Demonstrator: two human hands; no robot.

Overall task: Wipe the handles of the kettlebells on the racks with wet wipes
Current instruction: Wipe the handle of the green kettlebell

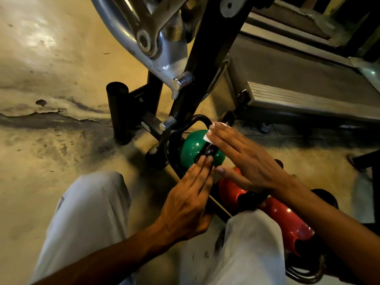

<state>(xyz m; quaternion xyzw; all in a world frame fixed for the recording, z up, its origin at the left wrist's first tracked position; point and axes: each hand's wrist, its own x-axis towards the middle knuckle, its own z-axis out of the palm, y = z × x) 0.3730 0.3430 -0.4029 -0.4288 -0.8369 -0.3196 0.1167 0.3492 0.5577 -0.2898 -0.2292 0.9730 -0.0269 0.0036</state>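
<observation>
Two kettlebells: one green (190,148); one red (283,221); one wipe (213,130).

Dim, yellow-tinted indoor light; glare pools on the worn floor (37,40) at upper left, highlights glint off chrome, wide-angle distortion bends the soft, slightly blurred edges

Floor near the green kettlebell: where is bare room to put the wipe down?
The floor left of the black post is bare. Around the green kettlebell it is crowded: both hands, rack bars, red kettlebell.
</observation>
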